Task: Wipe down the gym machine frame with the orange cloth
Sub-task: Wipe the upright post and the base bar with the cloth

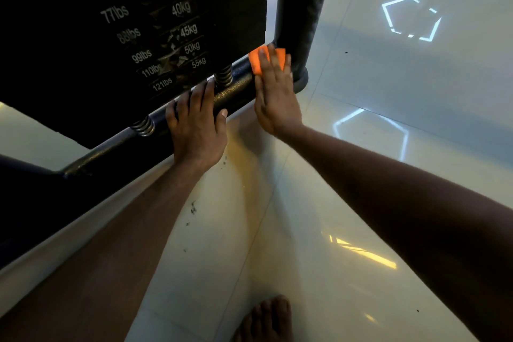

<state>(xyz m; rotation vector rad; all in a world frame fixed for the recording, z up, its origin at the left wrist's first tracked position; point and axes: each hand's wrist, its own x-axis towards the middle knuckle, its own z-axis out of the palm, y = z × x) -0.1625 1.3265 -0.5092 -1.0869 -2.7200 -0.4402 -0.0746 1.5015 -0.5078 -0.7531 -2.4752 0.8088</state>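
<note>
At the upper left of the frame stands the black weight stack [133, 30], its plates marked in white from 66lbs and 35kg down to 121lbs and 55kg. Beneath it the low bar of the gym machine frame [119, 144] runs diagonally from the lower left up toward the centre right, with two ribbed metal springs [143, 125] seated on it under the stack.

Near the centre, the left hand [197, 128] rests on this bar, fingers straight and together over the top of the tube, thumb spread along the near side; it grasps nothing.

Just to its right, the right hand [273, 94] lies flat with straight fingers pressing the orange cloth [259, 60] against the bar, right at the corner where the bar meets the dark upright post [302, 8]. The cloth shows above and to the left of the fingertips; the rest is hidden under the hand.

Both bare forearms stretch in from the bottom edges. At the bottom centre a bare foot [266, 319] stands on the glossy pale floor [388, 147], which carries small dark specks and reflections of hexagonal lights toward the upper right.
</note>
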